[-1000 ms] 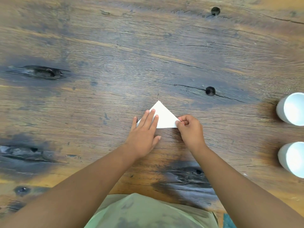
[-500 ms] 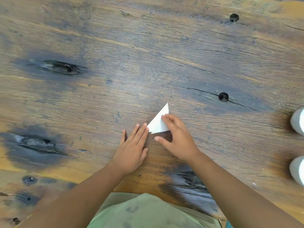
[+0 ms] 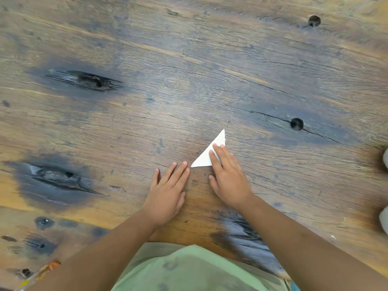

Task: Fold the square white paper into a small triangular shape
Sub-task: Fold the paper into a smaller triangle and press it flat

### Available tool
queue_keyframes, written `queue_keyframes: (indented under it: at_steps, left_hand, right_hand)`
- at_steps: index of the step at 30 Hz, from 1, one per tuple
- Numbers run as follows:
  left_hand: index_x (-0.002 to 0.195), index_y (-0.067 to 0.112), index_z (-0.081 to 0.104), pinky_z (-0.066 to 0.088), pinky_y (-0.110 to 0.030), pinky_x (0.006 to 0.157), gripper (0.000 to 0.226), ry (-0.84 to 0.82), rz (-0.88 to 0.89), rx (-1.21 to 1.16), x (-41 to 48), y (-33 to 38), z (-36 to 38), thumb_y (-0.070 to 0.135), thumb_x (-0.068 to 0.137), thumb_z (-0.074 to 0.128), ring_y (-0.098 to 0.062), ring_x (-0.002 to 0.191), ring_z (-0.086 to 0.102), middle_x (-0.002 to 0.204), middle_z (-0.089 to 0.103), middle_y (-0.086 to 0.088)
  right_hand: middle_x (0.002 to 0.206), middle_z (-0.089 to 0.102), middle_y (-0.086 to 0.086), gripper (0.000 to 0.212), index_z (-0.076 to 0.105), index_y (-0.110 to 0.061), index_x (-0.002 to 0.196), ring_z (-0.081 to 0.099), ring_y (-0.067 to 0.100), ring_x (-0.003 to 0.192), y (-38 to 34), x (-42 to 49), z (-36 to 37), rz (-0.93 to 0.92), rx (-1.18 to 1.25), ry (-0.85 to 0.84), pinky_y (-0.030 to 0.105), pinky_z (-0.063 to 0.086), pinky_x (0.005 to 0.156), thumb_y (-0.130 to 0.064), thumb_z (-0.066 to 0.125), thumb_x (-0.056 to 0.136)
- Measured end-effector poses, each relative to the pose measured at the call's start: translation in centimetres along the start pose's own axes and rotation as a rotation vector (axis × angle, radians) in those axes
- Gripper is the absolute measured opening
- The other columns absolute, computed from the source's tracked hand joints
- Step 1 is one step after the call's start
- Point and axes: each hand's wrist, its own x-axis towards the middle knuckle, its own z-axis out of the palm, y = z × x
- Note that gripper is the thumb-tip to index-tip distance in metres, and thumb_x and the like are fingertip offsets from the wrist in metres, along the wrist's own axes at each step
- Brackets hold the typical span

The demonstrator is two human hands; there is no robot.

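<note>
Soft, even daylight spreads over the wooden table (image 3: 189, 70), brightest on the white paper triangle (image 3: 206, 154), with no hard glare and only faint shadows tucked under the left hand (image 3: 168, 192) and right hand (image 3: 228, 177). Wide-angle bending curves the wood grain towards the edges, and the whole frame is slightly smeared, the dark knots and grain lines soft. Two pale objects (image 3: 384, 219) cut off at the right edge are blurred beyond telling.

Both forearms are bare, and a pale green top (image 3: 195, 269), seemingly with faint grey smudges, covers the torso.
</note>
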Motion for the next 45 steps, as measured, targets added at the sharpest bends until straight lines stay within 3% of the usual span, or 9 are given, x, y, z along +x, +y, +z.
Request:
queue_keyframes:
  at_steps: [3,6,13,19,24,28,35,39,45]
  left_hand:
    - [0.146,0.015,0.046,0.028,-0.055,0.116,0.052,0.116,-0.003,-0.127,1.4,-0.3,-1.3,0.024,0.095,0.055,-0.024,0.139,0.040,0.154,0.042,0.000]
    - [0.138,0.008,0.054,0.040,-0.050,0.109,0.045,0.212,0.031,-0.206,4.1,-0.4,-2.9,0.015,0.094,0.056,-0.027,0.131,0.049,0.146,0.052,-0.007]
    - [0.153,0.023,0.031,0.027,-0.050,0.116,0.056,0.047,0.287,-0.027,11.7,2.0,-5.3,0.024,0.098,0.042,-0.021,0.150,0.019,0.164,0.020,0.006]
    - [0.156,0.030,0.015,0.010,-0.058,0.120,0.057,-0.062,0.320,0.166,14.3,2.7,-4.5,0.043,0.103,0.032,-0.017,0.153,-0.004,0.166,0.001,0.013]
    - [0.157,0.027,0.018,0.007,-0.056,0.120,0.062,-0.010,0.259,0.148,13.2,1.9,-4.0,0.048,0.101,0.035,-0.019,0.153,-0.003,0.167,0.004,0.009]
    - [0.157,0.026,0.015,0.006,-0.054,0.122,0.066,0.013,0.170,0.106,11.5,1.0,-3.3,0.051,0.100,0.036,-0.019,0.153,-0.005,0.167,0.000,0.007]
    - [0.158,0.030,0.001,-0.004,-0.054,0.120,0.073,0.026,0.058,0.086,7.9,1.3,-1.2,0.055,0.098,0.036,-0.022,0.152,-0.017,0.166,-0.014,0.002]
    - [0.158,0.027,-0.005,0.000,-0.059,0.120,0.080,0.001,0.019,0.148,6.0,2.2,0.3,0.058,0.097,0.037,-0.027,0.150,-0.020,0.164,-0.021,-0.005]
    - [0.158,0.021,0.008,0.013,-0.064,0.118,0.078,-0.018,-0.024,0.180,4.2,3.2,1.1,0.053,0.096,0.043,-0.032,0.153,-0.004,0.166,-0.005,-0.011]
  right_hand:
    - [0.160,0.029,0.006,0.061,0.035,-0.008,0.149,0.017,0.025,0.151,-0.3,-0.3,-0.5,-0.036,-0.035,0.077,0.050,0.014,0.122,-0.021,0.053,0.092]
    - [0.156,0.039,0.006,0.058,0.042,-0.008,0.146,0.027,0.025,0.148,-0.9,-1.1,-0.5,-0.095,-0.050,0.115,0.050,0.020,0.121,-0.020,0.054,0.090]
    - [0.158,0.032,0.010,0.069,0.034,-0.010,0.149,0.017,0.028,0.150,-3.1,-2.1,0.9,-0.134,-0.072,-0.009,0.051,0.014,0.122,-0.027,0.054,0.085]
    - [0.162,0.022,0.007,0.074,0.019,-0.016,0.154,0.006,0.027,0.152,-3.2,-2.7,1.2,-0.077,-0.033,-0.048,0.053,0.008,0.122,-0.027,0.051,0.089]
    - [0.164,0.021,0.004,0.076,0.020,-0.014,0.155,0.010,0.027,0.152,-1.5,-4.7,0.6,-0.078,-0.063,-0.082,0.057,0.012,0.120,-0.029,0.055,0.089]
    - [0.166,0.013,0.001,0.076,0.013,-0.017,0.157,-0.001,0.024,0.153,0.5,-6.0,0.0,-0.036,-0.075,-0.105,0.054,-0.001,0.121,-0.029,0.050,0.092]
    - [0.166,0.009,-0.003,0.073,0.010,-0.018,0.157,-0.008,0.020,0.152,3.8,-6.1,-1.3,0.145,-0.071,-0.068,0.050,-0.007,0.122,-0.035,0.043,0.094]
    - [0.165,0.017,-0.001,0.070,0.021,-0.016,0.155,0.003,0.023,0.153,4.6,-5.0,-1.7,0.179,-0.064,-0.039,0.052,0.001,0.122,-0.034,0.048,0.093]
    - [0.165,0.016,0.001,0.072,0.021,-0.016,0.155,0.008,0.026,0.152,5.2,-5.0,-1.1,0.168,-0.096,-0.053,0.052,0.013,0.122,-0.029,0.052,0.092]
